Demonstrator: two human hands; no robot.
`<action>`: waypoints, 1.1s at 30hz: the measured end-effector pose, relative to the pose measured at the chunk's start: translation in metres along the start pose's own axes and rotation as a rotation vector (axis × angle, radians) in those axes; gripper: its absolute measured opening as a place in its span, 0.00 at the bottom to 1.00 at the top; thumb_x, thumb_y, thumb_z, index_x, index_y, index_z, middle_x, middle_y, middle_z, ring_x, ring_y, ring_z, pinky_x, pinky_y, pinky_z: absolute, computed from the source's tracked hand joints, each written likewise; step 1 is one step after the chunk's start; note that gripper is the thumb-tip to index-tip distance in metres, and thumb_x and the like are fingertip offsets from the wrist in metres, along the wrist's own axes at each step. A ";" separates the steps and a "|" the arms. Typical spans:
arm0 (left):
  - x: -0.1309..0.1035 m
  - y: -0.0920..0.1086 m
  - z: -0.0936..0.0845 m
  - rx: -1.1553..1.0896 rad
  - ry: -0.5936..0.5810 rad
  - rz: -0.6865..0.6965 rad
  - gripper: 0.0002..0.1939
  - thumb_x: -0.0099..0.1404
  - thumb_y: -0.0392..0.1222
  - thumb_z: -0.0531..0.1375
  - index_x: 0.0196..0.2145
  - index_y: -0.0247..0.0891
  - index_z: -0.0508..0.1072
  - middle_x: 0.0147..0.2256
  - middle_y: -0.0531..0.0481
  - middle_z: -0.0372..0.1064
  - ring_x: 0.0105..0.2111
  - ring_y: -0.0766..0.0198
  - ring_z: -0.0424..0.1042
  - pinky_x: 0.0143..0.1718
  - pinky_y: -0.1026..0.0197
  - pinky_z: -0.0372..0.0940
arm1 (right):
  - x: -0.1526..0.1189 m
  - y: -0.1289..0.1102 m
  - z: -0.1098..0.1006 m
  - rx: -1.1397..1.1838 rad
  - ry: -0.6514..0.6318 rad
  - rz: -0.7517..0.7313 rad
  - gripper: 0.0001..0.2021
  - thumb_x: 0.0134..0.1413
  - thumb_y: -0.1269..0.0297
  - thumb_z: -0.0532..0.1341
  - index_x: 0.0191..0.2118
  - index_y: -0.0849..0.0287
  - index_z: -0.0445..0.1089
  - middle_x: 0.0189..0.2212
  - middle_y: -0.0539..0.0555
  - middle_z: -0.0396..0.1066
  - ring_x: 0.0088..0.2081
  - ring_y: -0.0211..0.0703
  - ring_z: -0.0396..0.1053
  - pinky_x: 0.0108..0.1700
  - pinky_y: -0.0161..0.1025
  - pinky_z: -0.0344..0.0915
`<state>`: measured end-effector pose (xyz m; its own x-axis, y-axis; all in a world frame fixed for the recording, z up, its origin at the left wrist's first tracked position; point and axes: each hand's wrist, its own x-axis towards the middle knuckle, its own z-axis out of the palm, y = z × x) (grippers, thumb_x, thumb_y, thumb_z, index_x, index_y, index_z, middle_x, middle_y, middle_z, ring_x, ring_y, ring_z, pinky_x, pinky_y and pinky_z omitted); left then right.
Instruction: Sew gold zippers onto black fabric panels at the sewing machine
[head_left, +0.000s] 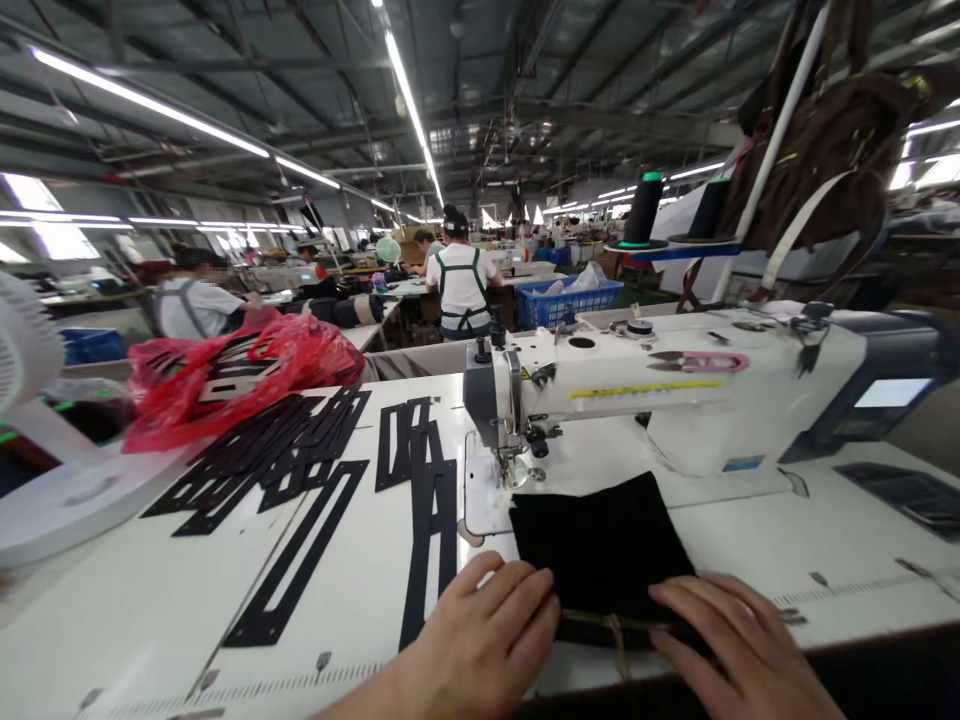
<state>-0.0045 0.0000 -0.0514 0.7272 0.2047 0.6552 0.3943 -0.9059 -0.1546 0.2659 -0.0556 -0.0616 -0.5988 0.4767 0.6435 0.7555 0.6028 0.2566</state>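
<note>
A black fabric piece (600,540) lies on the white table just in front of the sewing machine's needle area (514,470). A thin gold-coloured line, perhaps a zipper, runs along its near edge, with a brownish cord-like bit (619,640) hanging there. My left hand (491,630) has its fingers bent together on the fabric's near left edge. At the near right edge, my right hand (739,640) grips the fabric, fingers on top and thumb lower down. The fabric's far edge stops close to the presser foot, and I cannot tell whether they touch.
Black slotted strips (300,560) lie left of the machine, several in a heap beside a red plastic bag (240,370). A white fan (37,430) stands far left. Pink-handled thread snips (697,361) rest on the machine. Thread cones (643,210) stand behind; a co-worker (461,280) sits ahead.
</note>
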 end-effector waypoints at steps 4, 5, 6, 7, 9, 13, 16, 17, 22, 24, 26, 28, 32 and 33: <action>-0.014 0.004 0.009 -0.247 -0.151 -0.200 0.12 0.69 0.42 0.52 0.44 0.34 0.69 0.40 0.44 0.73 0.36 0.58 0.71 0.40 0.54 0.63 | -0.009 0.007 0.016 0.162 -0.166 0.100 0.09 0.56 0.62 0.58 0.43 0.53 0.70 0.44 0.54 0.70 0.47 0.47 0.66 0.53 0.47 0.59; -0.011 0.004 0.012 -0.290 -0.168 -0.254 0.11 0.68 0.41 0.53 0.45 0.35 0.69 0.41 0.44 0.72 0.37 0.58 0.71 0.40 0.53 0.62 | -0.007 0.011 0.018 0.191 -0.159 0.173 0.10 0.57 0.62 0.58 0.44 0.54 0.69 0.44 0.55 0.69 0.47 0.47 0.66 0.51 0.47 0.61; -0.007 0.004 0.014 -0.318 -0.189 -0.301 0.10 0.68 0.38 0.53 0.45 0.36 0.69 0.41 0.45 0.72 0.38 0.58 0.70 0.40 0.53 0.62 | -0.005 0.016 0.019 0.220 -0.150 0.238 0.11 0.57 0.62 0.58 0.45 0.54 0.69 0.43 0.55 0.69 0.46 0.47 0.66 0.49 0.47 0.62; -0.002 0.005 0.018 -0.335 -0.213 -0.339 0.10 0.67 0.37 0.55 0.45 0.37 0.69 0.41 0.46 0.72 0.38 0.58 0.69 0.40 0.54 0.61 | -0.002 0.019 0.021 0.250 -0.160 0.285 0.11 0.57 0.61 0.58 0.45 0.54 0.69 0.42 0.56 0.69 0.45 0.47 0.66 0.47 0.47 0.64; 0.007 0.005 0.028 -0.344 -0.274 -0.392 0.10 0.63 0.38 0.59 0.44 0.39 0.71 0.40 0.48 0.71 0.37 0.58 0.69 0.38 0.54 0.60 | 0.001 0.022 0.026 0.308 -0.207 0.329 0.10 0.56 0.61 0.59 0.43 0.54 0.71 0.40 0.56 0.69 0.43 0.47 0.67 0.43 0.46 0.65; 0.020 0.003 0.048 -0.330 -0.354 -0.421 0.06 0.60 0.38 0.63 0.37 0.40 0.74 0.37 0.50 0.69 0.36 0.59 0.67 0.37 0.56 0.60 | 0.004 0.017 0.035 0.392 -0.272 0.326 0.07 0.59 0.64 0.56 0.36 0.55 0.72 0.37 0.55 0.68 0.40 0.46 0.66 0.42 0.46 0.64; 0.028 -0.001 0.048 -0.339 -0.363 -0.400 0.03 0.62 0.35 0.60 0.31 0.38 0.74 0.33 0.50 0.69 0.34 0.61 0.68 0.35 0.58 0.60 | 0.009 0.018 0.031 0.417 -0.261 0.349 0.09 0.61 0.65 0.53 0.33 0.56 0.69 0.34 0.54 0.69 0.38 0.45 0.67 0.41 0.46 0.63; 0.032 -0.002 0.043 -0.365 -0.344 -0.409 0.05 0.63 0.34 0.58 0.31 0.37 0.73 0.32 0.50 0.69 0.33 0.62 0.68 0.34 0.60 0.60 | 0.012 0.022 0.026 0.420 -0.245 0.372 0.10 0.61 0.63 0.52 0.32 0.56 0.68 0.33 0.54 0.69 0.38 0.45 0.67 0.42 0.46 0.64; 0.057 0.010 -0.001 -0.752 -0.010 -0.760 0.08 0.67 0.39 0.52 0.32 0.38 0.69 0.26 0.53 0.66 0.27 0.66 0.65 0.28 0.66 0.60 | 0.053 0.062 -0.025 0.498 -0.145 0.634 0.15 0.55 0.46 0.56 0.35 0.53 0.69 0.31 0.52 0.72 0.33 0.46 0.71 0.34 0.40 0.68; 0.057 0.020 -0.009 -0.908 0.082 -0.897 0.11 0.68 0.44 0.52 0.29 0.38 0.67 0.22 0.55 0.62 0.23 0.68 0.62 0.23 0.68 0.58 | 0.081 0.075 -0.039 0.553 -0.159 0.631 0.17 0.53 0.44 0.56 0.33 0.53 0.69 0.26 0.50 0.71 0.28 0.44 0.70 0.28 0.38 0.66; 0.044 0.028 -0.006 -1.011 0.096 -0.954 0.12 0.69 0.46 0.50 0.32 0.38 0.65 0.23 0.54 0.63 0.23 0.68 0.63 0.22 0.69 0.58 | 0.109 0.079 -0.033 0.589 -0.228 0.530 0.15 0.56 0.48 0.54 0.33 0.54 0.68 0.28 0.49 0.71 0.31 0.44 0.70 0.31 0.37 0.66; 0.020 0.032 0.005 -0.992 0.025 -0.949 0.08 0.69 0.42 0.49 0.41 0.38 0.64 0.29 0.51 0.68 0.24 0.67 0.66 0.23 0.68 0.62 | 0.129 0.072 -0.004 0.611 -0.352 0.387 0.12 0.60 0.55 0.53 0.33 0.55 0.68 0.31 0.49 0.72 0.34 0.42 0.70 0.37 0.37 0.65; -0.027 0.017 0.021 -0.433 -0.236 -0.788 0.31 0.60 0.32 0.59 0.58 0.41 0.53 0.53 0.38 0.61 0.36 0.58 0.72 0.36 0.56 0.69 | 0.134 0.048 0.075 0.632 -0.441 0.281 0.09 0.58 0.61 0.54 0.34 0.56 0.71 0.32 0.49 0.74 0.35 0.39 0.71 0.39 0.33 0.66; -0.032 0.009 0.020 -0.299 -0.301 -0.710 0.33 0.58 0.32 0.62 0.58 0.41 0.55 0.56 0.37 0.59 0.42 0.53 0.71 0.42 0.50 0.67 | 0.130 0.045 0.088 0.603 -0.434 0.286 0.09 0.57 0.61 0.55 0.37 0.56 0.71 0.36 0.50 0.74 0.39 0.39 0.70 0.43 0.34 0.65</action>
<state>-0.0125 -0.0077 -0.0882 0.4978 0.8173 0.2903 0.6814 -0.5756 0.4521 0.1989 0.0899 -0.0305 -0.5475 0.7970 0.2549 0.6956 0.6028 -0.3909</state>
